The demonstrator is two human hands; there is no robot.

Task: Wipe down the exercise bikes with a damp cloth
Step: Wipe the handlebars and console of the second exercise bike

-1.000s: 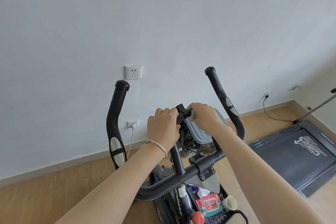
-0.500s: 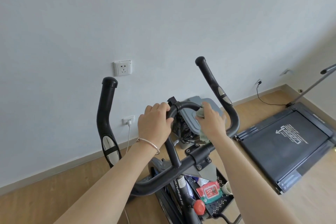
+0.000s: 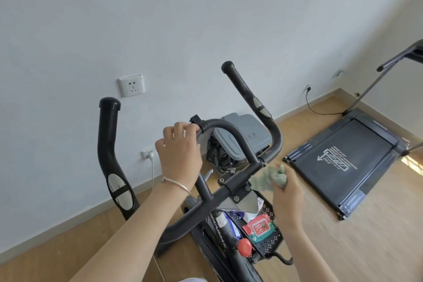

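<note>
**Cloth.** The damp cloth (image 3: 266,181), green and bunched, is being pinched in the right hand (image 3: 288,199), whose fingers are curling round it. It is lying just beside the crossbar clamp (image 3: 233,186) of the exercise bike (image 3: 183,222), at three o'clock of that clamp. Whether it is touching the bar cannot be told. The bunching is judged to be giving a firm pad for rubbing round tubing.

**Hands.** The left hand (image 3: 180,158) is gripping the top of the inner handlebar loop (image 3: 220,123) at eleven o'clock of the clamp. In all likelihood it is steadying the bars against wiping pressure. The two hands are standing apart, one on either side of the stem.

**Surroundings.**
- At six o'clock of the clamp, a perforated basket (image 3: 273,243) is carrying a red wipes pack (image 3: 258,228).
- At twelve o'clock, a grey-lidded bin (image 3: 243,137) is standing by the wall.
- At three o'clock, a treadmill (image 3: 343,158) is lying on the floor, well apart.
</note>
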